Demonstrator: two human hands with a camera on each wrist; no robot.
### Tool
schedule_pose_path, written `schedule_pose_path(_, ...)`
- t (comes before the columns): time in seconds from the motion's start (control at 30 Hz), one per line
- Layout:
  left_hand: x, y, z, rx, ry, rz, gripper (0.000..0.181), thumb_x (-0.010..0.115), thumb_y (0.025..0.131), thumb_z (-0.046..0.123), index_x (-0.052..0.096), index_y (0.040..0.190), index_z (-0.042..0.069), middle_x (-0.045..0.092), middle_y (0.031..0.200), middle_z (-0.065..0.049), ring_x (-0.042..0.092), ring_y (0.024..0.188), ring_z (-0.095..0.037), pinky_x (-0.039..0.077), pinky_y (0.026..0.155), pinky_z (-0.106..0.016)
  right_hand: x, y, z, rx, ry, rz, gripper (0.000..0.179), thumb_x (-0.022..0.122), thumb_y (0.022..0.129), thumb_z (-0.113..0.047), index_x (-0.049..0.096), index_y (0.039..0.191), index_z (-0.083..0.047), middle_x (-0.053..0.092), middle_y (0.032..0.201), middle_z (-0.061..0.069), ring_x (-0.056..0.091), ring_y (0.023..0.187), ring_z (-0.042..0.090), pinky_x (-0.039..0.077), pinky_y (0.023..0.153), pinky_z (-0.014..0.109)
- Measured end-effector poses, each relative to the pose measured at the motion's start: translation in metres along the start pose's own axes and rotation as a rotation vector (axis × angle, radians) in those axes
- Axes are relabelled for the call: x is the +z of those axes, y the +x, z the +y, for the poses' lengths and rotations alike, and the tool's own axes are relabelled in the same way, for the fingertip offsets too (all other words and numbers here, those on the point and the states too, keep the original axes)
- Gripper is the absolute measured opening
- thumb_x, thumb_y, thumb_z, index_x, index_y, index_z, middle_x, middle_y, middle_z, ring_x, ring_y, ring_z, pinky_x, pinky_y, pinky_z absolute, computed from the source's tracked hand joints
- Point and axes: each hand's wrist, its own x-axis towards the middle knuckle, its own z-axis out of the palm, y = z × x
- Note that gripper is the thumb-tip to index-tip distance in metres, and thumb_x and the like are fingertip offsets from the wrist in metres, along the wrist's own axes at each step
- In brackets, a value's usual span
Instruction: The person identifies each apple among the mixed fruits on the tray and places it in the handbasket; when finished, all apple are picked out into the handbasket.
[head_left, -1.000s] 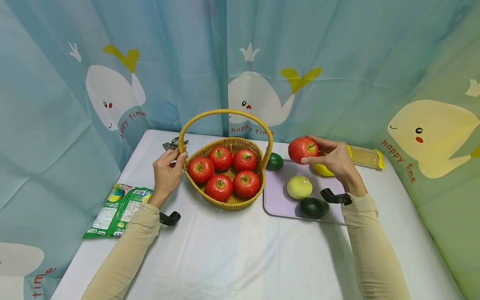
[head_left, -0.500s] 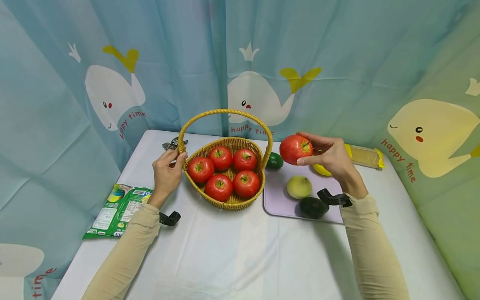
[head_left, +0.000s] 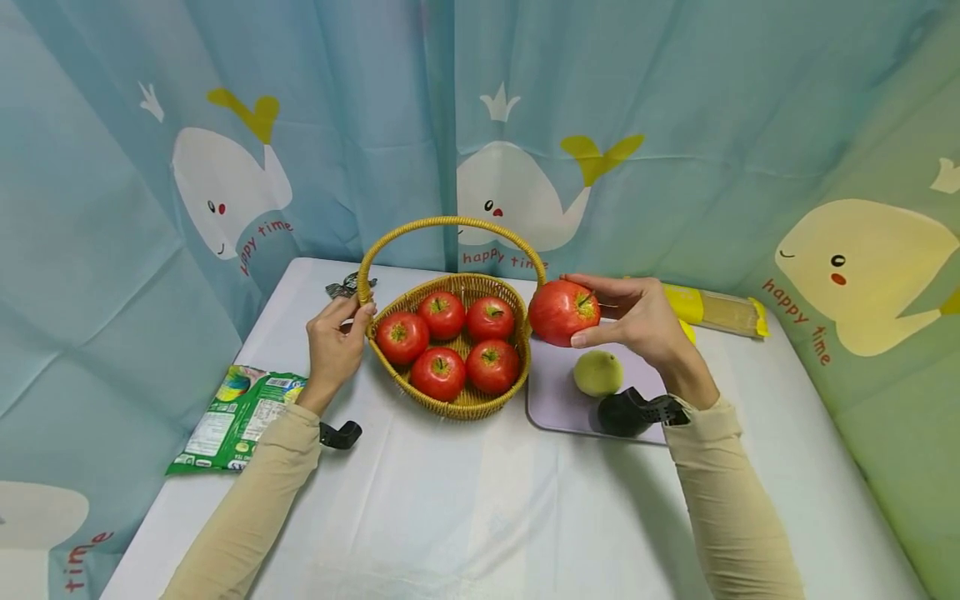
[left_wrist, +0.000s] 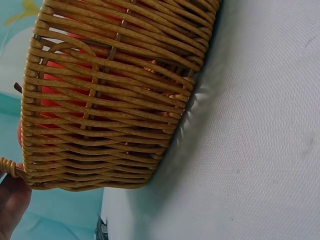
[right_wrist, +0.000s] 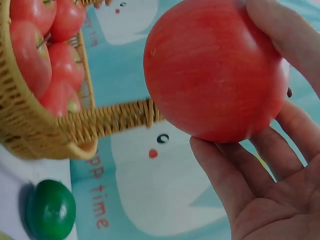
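My right hand (head_left: 637,321) holds a red apple (head_left: 564,312) between thumb and fingers, just right of the basket's handle in the head view. The same apple (right_wrist: 215,70) fills the middle of the right wrist view, in front of the handle. A yellow wicker basket (head_left: 465,410) stands on the table with several red apples (head_left: 438,374) inside. At its left side, my left hand (head_left: 335,350) pinches the foot of the tall arched handle (head_left: 450,222). In the left wrist view, only a bit of that hand (left_wrist: 12,202) shows beside the woven wall (left_wrist: 100,110).
A lilac tray (head_left: 547,408) right of the basket carries a pale green round fruit (head_left: 597,372) and a dark avocado (head_left: 618,417). A green fruit (right_wrist: 51,210) lies near the basket. Behind is a yellow packet (head_left: 705,308); at left, a green snack bag (head_left: 232,421) and dark wrapped candy (head_left: 343,286).
My right hand has carried the apple leftward from above the tray to the basket's right side. The left hand has stayed at the handle, and the basket has not moved.
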Motion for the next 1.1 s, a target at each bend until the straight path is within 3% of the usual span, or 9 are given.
schedule_pose_path(0.6, 0.000, 0.000, 0.000, -0.001, 0.000, 0.001, 0.020, 0.072, 0.101, 0.007, 0.080, 0.117, -0.002, 0.076, 0.094, -0.016, 0.075, 0.089, -0.030, 0.054, 0.073, -0.003, 0.060, 0.008, -0.001, -0.035, 0.016, -0.173, 0.076, 0.098, 0.070, -0.001, 0.070, 0.140, -0.008, 0.075, 0.133, 0.007, 0.076, 0.112, 0.024, 0.066, 0.093, 0.039)
schedule_pose_path(0.87, 0.001, 0.000, 0.000, -0.001, 0.000, -0.006, 0.021, 0.073, 0.101, 0.006, 0.079, 0.118, -0.003, 0.076, 0.094, -0.016, 0.076, 0.089, -0.036, 0.055, 0.073, -0.004, 0.083, 0.016, 0.004, -0.026, -0.016, -0.196, 0.073, 0.099, 0.072, -0.007, 0.072, 0.139, -0.016, 0.075, 0.135, 0.006, 0.074, 0.113, 0.025, 0.065, 0.096, 0.036)
schedule_pose_path(1.1, 0.000, 0.000, 0.001, -0.006, 0.003, -0.009, 0.022, 0.073, 0.100, 0.005, 0.078, 0.119, -0.004, 0.075, 0.094, -0.018, 0.076, 0.091, -0.037, 0.054, 0.074, -0.003, 0.101, 0.024, 0.007, -0.008, -0.026, -0.186, 0.076, 0.099, 0.071, -0.005, 0.070, 0.141, -0.010, 0.074, 0.134, 0.009, 0.075, 0.111, 0.026, 0.064, 0.098, 0.036)
